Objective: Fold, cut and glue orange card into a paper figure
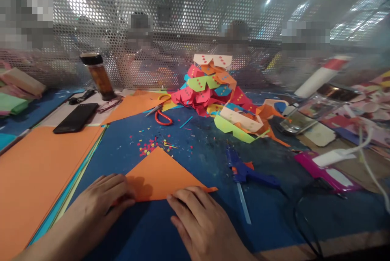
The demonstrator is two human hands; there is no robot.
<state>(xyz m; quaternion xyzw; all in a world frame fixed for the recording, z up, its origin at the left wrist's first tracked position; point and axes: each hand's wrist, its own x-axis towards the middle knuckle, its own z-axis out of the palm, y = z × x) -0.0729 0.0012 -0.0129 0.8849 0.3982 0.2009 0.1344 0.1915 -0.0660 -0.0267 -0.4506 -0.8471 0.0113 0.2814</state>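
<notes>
Head view. The folded orange paper (161, 175), a triangle with its apex pointing far, lies flat on the blue surface (201, 155) at near centre, with both hands on its near edge.

Left hand (105, 196): fingers (122, 190) extended and slightly bent, laid on the near-left corner. They press down and grip nothing.

Right hand (202, 222): fingers (189, 196) flat and close together, tips on the near-right edge, close to the pointed right corner. Nothing is grasped.

Assessment: the step appears to be setting a crease. It would be done well with the edges aligned, one hand pinning the sheet while the other runs firmly along the fold.

Surroundings: cut scraps (149, 145) just beyond the apex, a glue gun (246, 171) to the right, scissors (161, 114) farther off, and a sheet stack (36, 171) to the left.
</notes>
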